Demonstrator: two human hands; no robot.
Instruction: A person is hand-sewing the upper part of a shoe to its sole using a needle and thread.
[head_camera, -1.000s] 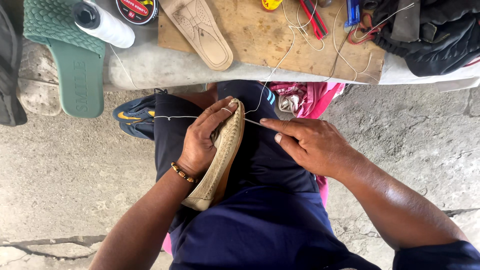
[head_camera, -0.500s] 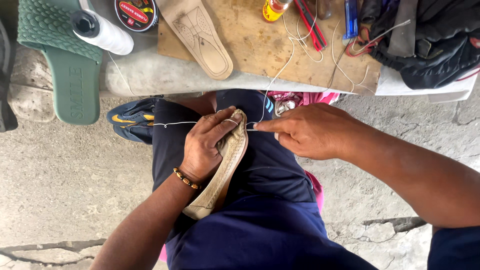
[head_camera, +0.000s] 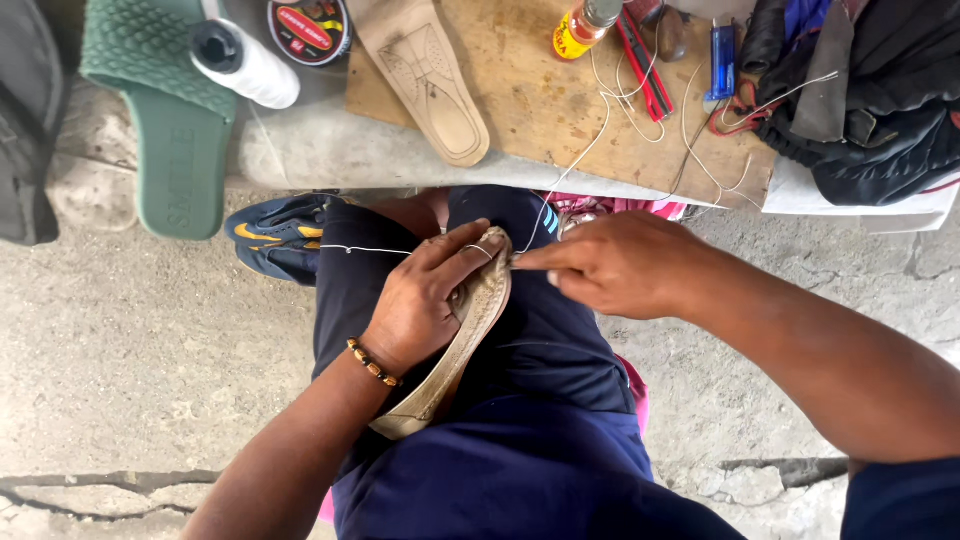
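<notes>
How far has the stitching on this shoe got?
Done: white thread already runs through the tan shoe at its toe. In hand: left hand steadies it on the lap, right hand pinches at the toe edge. Left: cannot tell how much seam remains; loose insole lies unused.

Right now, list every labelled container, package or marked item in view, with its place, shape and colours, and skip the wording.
Round tin: top edge, left of the wooden board; black rim, red and white label.
Small bottle: top centre on the board; yellow and red label, grey cap.
Lighter: upper right on the board; slim, blue.
Green sandal: upper left; raised lettering on the sole.
</notes>
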